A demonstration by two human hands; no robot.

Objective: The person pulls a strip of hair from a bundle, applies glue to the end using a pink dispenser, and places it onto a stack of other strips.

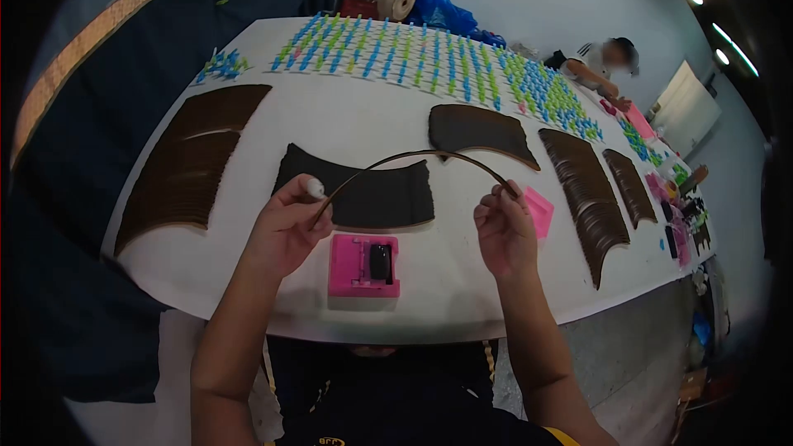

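the brown band [413, 152] arches left to right between your left hand [287, 227] and right hand [504, 231], each grip pinching one end.

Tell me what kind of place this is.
Probably a small assembly workshop: a long white table carries fanned rows of dark curved strips, many blue and green plastic pieces and a pink jig. Left hand and right hand hold one strip.

thin dark brown headband [413, 153], arched, held at both ends
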